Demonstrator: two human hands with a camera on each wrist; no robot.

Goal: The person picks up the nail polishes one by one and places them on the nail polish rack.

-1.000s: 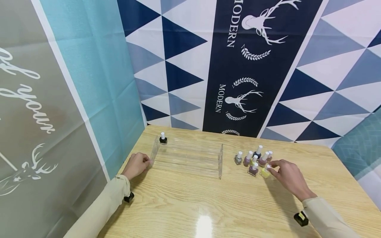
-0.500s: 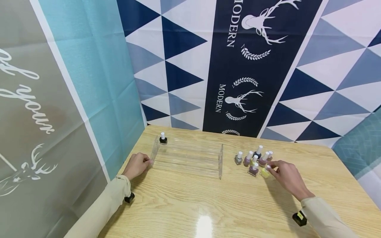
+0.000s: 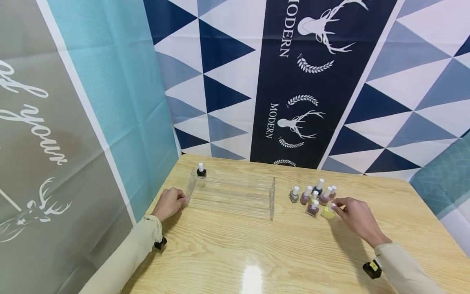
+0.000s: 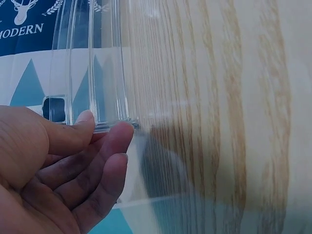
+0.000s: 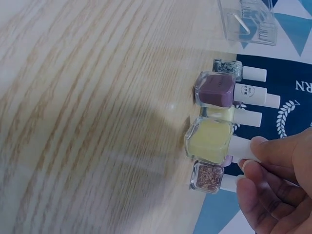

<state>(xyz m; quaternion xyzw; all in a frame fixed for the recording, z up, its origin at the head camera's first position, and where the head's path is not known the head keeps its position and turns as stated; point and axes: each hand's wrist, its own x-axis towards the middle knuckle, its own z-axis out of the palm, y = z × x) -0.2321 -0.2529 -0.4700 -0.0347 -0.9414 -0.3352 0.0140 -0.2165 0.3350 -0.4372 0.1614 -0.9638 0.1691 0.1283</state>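
My left hand (image 3: 170,203) pinches the near left end of a clear acrylic rack (image 3: 229,211) between thumb and fingers; in the left wrist view the thumb (image 4: 84,127) lies against its end panel. A black nail polish bottle (image 3: 201,173) with a white cap stands at the rack's back left corner. At the right, my right hand (image 3: 357,218) pinches the white cap of a yellow nail polish bottle (image 5: 209,140). Close behind it stand a purple bottle (image 5: 215,89), a glittery brown bottle (image 5: 208,176) and a silver glitter bottle (image 5: 228,69). Whether the yellow bottle touches the table is unclear.
More capped bottles, including a dark one (image 3: 317,190), cluster around the yellow one. The wooden table (image 3: 227,253) meets patterned cloth walls at the back and left. Bare wood separates the rack from the bottles.
The yellow bottle and its cap have shifted very slightly right with my right hand. My left hand keeps its hold on the rack, which has stayed in place.
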